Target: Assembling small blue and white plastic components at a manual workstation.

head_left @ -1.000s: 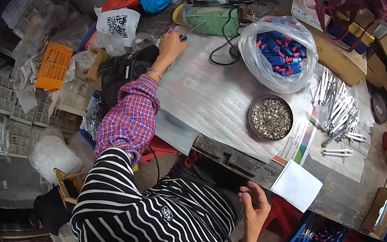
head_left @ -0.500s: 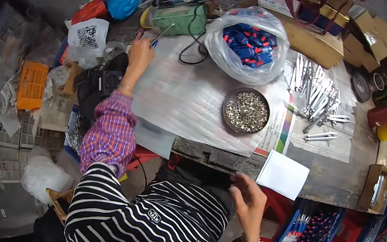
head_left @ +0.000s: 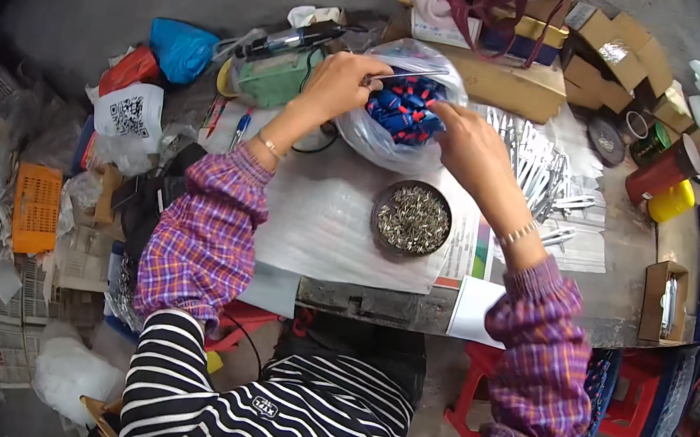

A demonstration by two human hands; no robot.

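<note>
My left hand [head_left: 342, 83] is closed around a slim, shiny metal tool [head_left: 412, 75], perhaps tweezers, which points right across the plastic bag. The clear plastic bag [head_left: 357, 137] stands with its mouth wide, full of small dark blue pieces with red tips [head_left: 400, 118]. At the bag's right rim is my right hand [head_left: 472, 146], its fingers bent together over the blue pieces; what they pinch is hidden. A round dark dish [head_left: 376, 227] of small metal parts [head_left: 413, 218] sits just nearer to me than the bag.
White and metal pieces [head_left: 536, 169] lie heaped right of the bag. Behind are a green basket [head_left: 276, 78] and a long cardboard box [head_left: 512, 85]. A blue pen [head_left: 241, 127] lies on the left. A white paper [head_left: 476, 310] overhangs the table's front edge.
My left hand has come from the table's far left to the bag, carrying the metal tool. My right hand has risen from below the table edge to the bag. The view has shifted slightly.
</note>
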